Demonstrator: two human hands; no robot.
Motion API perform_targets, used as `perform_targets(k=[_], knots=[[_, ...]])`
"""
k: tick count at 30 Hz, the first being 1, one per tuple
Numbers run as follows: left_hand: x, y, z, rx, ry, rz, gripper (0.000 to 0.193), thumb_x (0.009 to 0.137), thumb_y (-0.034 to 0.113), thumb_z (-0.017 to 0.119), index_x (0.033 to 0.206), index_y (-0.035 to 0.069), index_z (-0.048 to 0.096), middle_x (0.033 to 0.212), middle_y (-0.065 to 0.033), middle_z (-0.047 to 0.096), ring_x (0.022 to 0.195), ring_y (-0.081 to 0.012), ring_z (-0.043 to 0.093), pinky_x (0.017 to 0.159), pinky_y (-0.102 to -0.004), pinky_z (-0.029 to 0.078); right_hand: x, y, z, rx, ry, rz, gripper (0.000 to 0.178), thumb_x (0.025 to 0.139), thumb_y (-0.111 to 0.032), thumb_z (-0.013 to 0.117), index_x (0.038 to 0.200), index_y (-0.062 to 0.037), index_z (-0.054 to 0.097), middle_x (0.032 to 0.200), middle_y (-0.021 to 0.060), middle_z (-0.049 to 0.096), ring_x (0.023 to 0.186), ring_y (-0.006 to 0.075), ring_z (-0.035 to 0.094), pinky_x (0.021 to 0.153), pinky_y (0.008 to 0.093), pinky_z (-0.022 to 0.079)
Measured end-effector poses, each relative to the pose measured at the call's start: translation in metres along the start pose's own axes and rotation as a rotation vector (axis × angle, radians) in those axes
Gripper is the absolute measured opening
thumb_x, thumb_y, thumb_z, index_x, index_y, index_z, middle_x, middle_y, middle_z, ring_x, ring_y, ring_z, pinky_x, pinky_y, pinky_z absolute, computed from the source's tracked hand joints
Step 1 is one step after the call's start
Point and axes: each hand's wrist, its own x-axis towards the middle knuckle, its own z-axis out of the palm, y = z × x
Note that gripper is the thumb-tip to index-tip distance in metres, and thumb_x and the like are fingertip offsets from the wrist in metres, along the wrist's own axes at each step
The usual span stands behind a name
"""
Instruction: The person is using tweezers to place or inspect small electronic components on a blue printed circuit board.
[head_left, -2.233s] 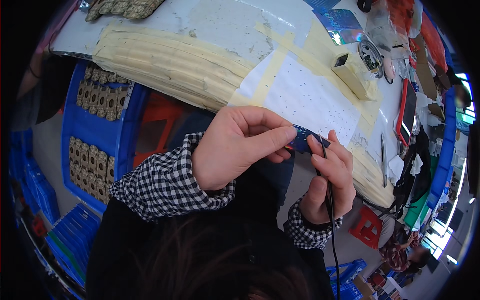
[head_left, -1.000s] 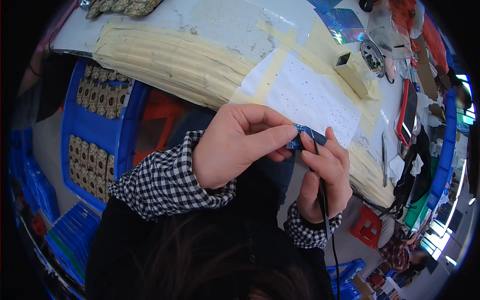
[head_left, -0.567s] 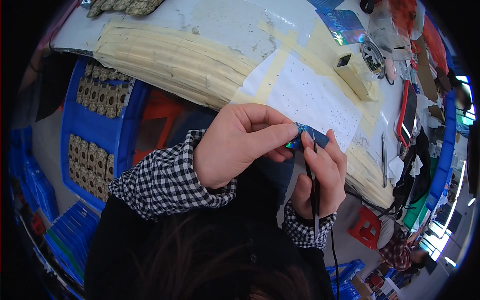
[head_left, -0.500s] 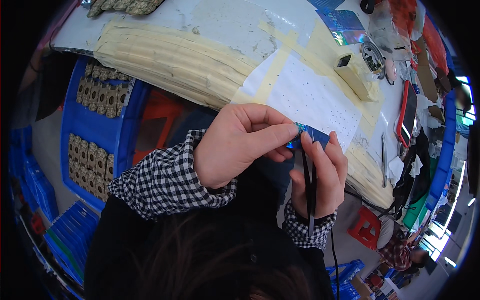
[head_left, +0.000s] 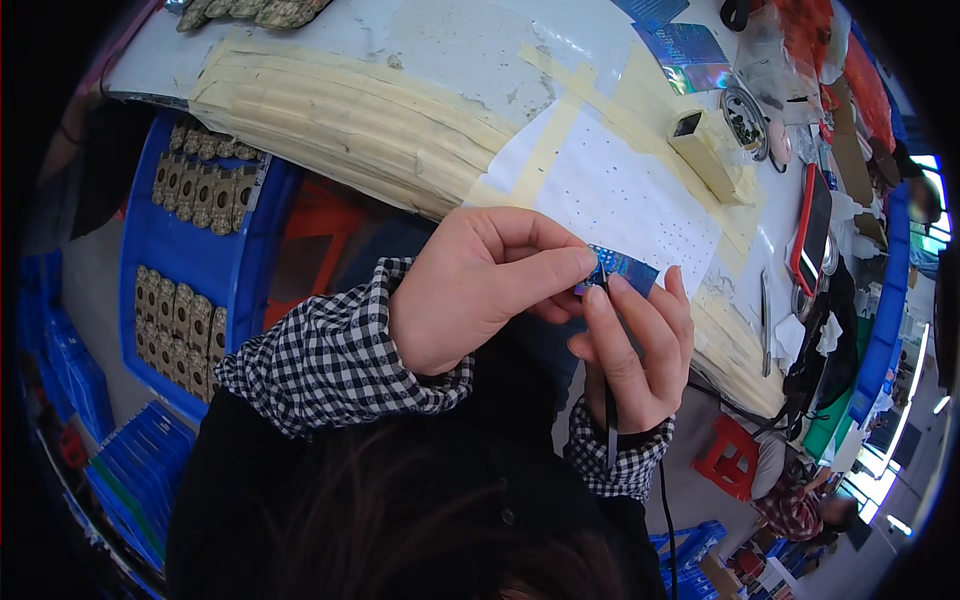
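My left hand (head_left: 470, 285) pinches the left end of a small shiny blue holographic sheet (head_left: 634, 268) between thumb and fingers, above the edge of the table. My right hand (head_left: 640, 355) is closed around dark tweezers (head_left: 611, 425), whose tips meet the sheet near my left thumb. What the tips grip, if anything, is too small to make out. Beyond my hands, a white paper (head_left: 600, 190) dotted with many tiny dark bits is stuck down with cream masking tape (head_left: 548, 165).
At the right lie a taped box (head_left: 712, 155), a round dish of dark bits (head_left: 745, 120), a red-edged phone (head_left: 812, 230) and a metal tool (head_left: 767, 320). A blue tray (head_left: 190, 255) of camouflage-patterned parts stands at left. Behind, a red stool (head_left: 728, 458) and another person (head_left: 800, 505).
My right hand's fingers and the tweezers have shifted slightly left. The tweezers' arms, apart before, now look closer together, and more of the blue sheet shows. My left hand stays in place.
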Motion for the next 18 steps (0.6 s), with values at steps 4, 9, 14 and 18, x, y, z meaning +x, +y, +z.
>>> perform_targets(k=[4,9,14,18], knots=[[0.0003,-0.0002,0.0002,0.011,-0.001,0.007,0.015,0.089,0.011,0.061,0.097,-0.001,0.064,0.086,-0.0066,0.066,0.072,-0.0091,0.063,0.065,-0.0210,0.053,0.0010,0.0001,-0.0005,0.040,0.011,0.010,0.031,0.079,-0.023,0.071,0.107,-0.0108,0.070,0.105,0.0063,0.064,0.092,0.0238,0.061,0.095,0.0471,0.045],[-0.0003,0.0005,0.0004,0.024,0.007,0.007,0.014,0.089,0.011,0.062,0.096,-0.001,0.064,0.084,-0.0065,0.066,0.070,-0.0096,0.063,0.064,-0.0215,0.053,0.0003,0.0016,0.0004,0.132,0.027,0.035,0.030,0.080,-0.024,0.069,0.106,-0.0096,0.069,0.105,0.0075,0.063,0.093,0.0244,0.061,0.097,0.0480,0.044],[-0.0001,0.0012,0.0010,0.041,0.019,-0.008,0.015,0.089,0.012,0.062,0.096,-0.001,0.064,0.086,-0.0078,0.067,0.071,-0.0113,0.065,0.064,-0.0217,0.053,-0.0011,0.0014,0.0007,0.205,0.110,0.108,0.030,0.084,-0.029,0.064,0.105,-0.0082,0.068,0.102,0.0086,0.064,0.093,0.0253,0.062,0.097,0.0495,0.043],[0.0004,0.0008,0.0008,0.041,0.027,-0.016,0.014,0.089,0.011,0.062,0.096,-0.002,0.064,0.086,-0.0088,0.067,0.071,-0.0124,0.065,0.064,-0.0220,0.053,-0.0016,0.0051,0.0002,0.237,0.209,0.155,0.033,0.087,-0.034,0.059,0.103,-0.0064,0.068,0.100,0.0092,0.064,0.093,0.0267,0.062,0.096,0.0494,0.043]])
